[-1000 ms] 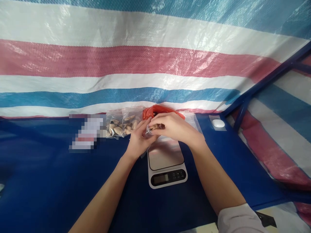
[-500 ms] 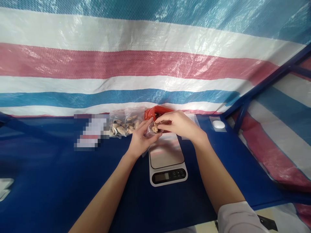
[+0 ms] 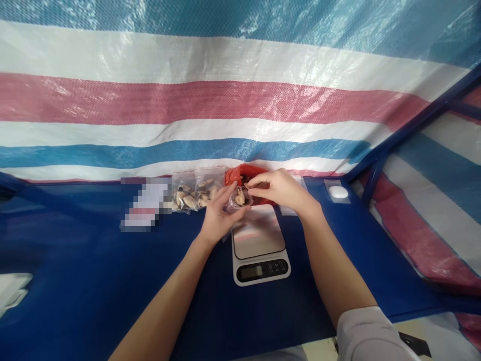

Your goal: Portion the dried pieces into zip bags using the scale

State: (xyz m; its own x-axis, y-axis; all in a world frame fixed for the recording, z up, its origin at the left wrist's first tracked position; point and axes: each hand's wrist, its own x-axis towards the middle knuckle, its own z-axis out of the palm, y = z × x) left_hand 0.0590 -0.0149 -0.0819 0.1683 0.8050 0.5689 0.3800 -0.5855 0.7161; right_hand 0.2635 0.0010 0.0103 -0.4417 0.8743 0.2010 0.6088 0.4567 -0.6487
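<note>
My left hand [image 3: 218, 213] is closed around a small clear plastic bag [image 3: 231, 203], keeping its mouth spread. Pale brown dried mushroom pieces [image 3: 240, 196] show in that mouth. At the mouth's right side is my right hand [image 3: 276, 188], thumb and forefinger slightly apart, with nothing I can make out between them. Behind it, a red plastic bag [image 3: 259, 170] stands with its top gaping and dark pieces inside. Just below both hands lies a white digital kitchen scale [image 3: 259, 233]; its display cannot be read.
Clear zip bags of sliced mushrooms [image 3: 186, 198] lie left of my left hand, beside a blurred-out pale item [image 3: 146, 200]. A white oval object [image 3: 338, 192] on clear plastic sits at right. Striped tarpaulin [image 3: 225, 100] hangs behind the blue table [image 3: 93, 276].
My right hand's fingertips have drawn back a little to the right from the clear bag's mouth, uncovering more of the mushroom pieces. My left hand keeps its hold. The view has shifted slightly.
</note>
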